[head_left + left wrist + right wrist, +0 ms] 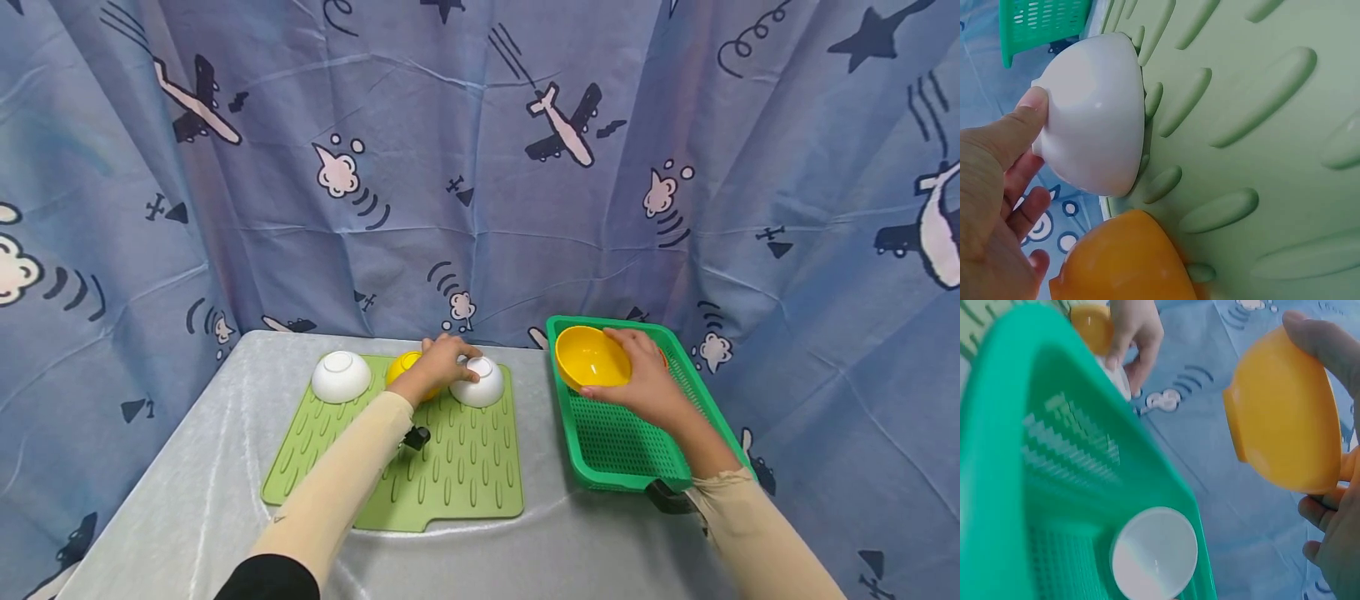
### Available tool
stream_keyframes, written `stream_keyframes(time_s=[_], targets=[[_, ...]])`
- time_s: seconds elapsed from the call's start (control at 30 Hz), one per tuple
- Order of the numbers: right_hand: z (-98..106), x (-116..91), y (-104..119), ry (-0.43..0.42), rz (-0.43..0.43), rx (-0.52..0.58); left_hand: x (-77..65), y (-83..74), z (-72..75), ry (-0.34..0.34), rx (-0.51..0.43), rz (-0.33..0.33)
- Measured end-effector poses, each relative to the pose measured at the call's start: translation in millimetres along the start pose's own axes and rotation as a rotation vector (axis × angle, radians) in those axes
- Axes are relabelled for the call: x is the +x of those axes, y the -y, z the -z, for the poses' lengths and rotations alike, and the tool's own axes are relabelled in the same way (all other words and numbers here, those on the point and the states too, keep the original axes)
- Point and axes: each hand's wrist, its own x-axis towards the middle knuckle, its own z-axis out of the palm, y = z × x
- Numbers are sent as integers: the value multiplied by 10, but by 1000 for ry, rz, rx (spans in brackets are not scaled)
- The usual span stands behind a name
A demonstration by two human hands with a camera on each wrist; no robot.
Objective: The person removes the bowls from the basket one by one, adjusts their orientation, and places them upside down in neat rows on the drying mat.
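Note:
My right hand (643,379) grips a yellow bowl (591,358) by its rim, over the far end of the green basket (567,433). Its mouth is tilted towards the head camera. On the green mat, my left hand (444,364) pinches the foot of an upside-down white bowl (477,387), the thumb (1034,103) on the near side of the foot. That bowl's rim is down at the mat. Beside it sits an upside-down yellow bowl (1124,262), partly hidden by the left hand in the head view. Another white bowl (341,377) lies upside down at the mat's far left corner.
Inside the basket rests a white bowl (1155,553), seen in the right wrist view. The ridged green mat (457,467) lies on a grey cloth-covered table (202,467), left of the basket. A blue patterned curtain (420,183) hangs behind and at both sides.

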Motion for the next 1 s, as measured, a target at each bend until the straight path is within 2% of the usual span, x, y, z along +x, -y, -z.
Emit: stream_keyframes(time_s=[0.27,0.53,1.0], targets=[[-300,-92,244,2,34,27,-2,2,-14,-1,25,6],[-624,-159,449,21,78,99,-29,-37,2,-2,38,16],[-1032,-231,675,48,154,123,-60,-116,34,3,44,27]])
